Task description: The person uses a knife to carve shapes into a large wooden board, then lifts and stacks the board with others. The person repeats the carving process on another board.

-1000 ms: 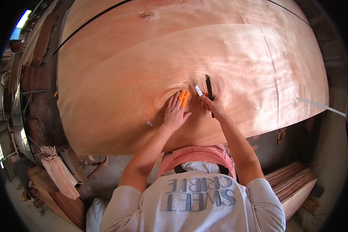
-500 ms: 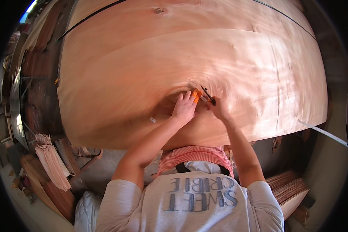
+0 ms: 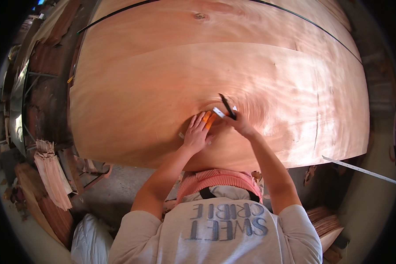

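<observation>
A broad sheet of pale pinkish-brown wood veneer point(image 3: 145, 97) spreads out before me, with a wavy, buckled patch near my hands. My left hand point(image 3: 197, 136) lies on it, fingers stretched forward, with orange coverings point(image 3: 210, 119) on some of them. Just to its right, my right hand point(image 3: 241, 125) grips a slim black knife point(image 3: 227, 105), its tip pointing away and slightly left. A short white strip point(image 3: 218, 112) shows at that hand's fingertips; whether it is pinched there I cannot tell. One small white piece point(image 3: 235, 108) lies beyond the knife, another point(image 3: 181, 135) beside my left hand.
Dark straps point(image 3: 312, 28) cross the sheets at the far side. A white perforated strip point(image 3: 361, 169) juts off the near right edge. Bundled veneer strips point(image 3: 53, 176) stand at the left, a veneer stack point(image 3: 325, 226) lies lower right, and a white sack point(image 3: 91, 240) sits lower left.
My left hand has slid left and toward me, away from the buckled patch. My right hand has moved slightly left and nearer; the white strip at its fingertips now shows plainly. The whole view has shifted slightly.
</observation>
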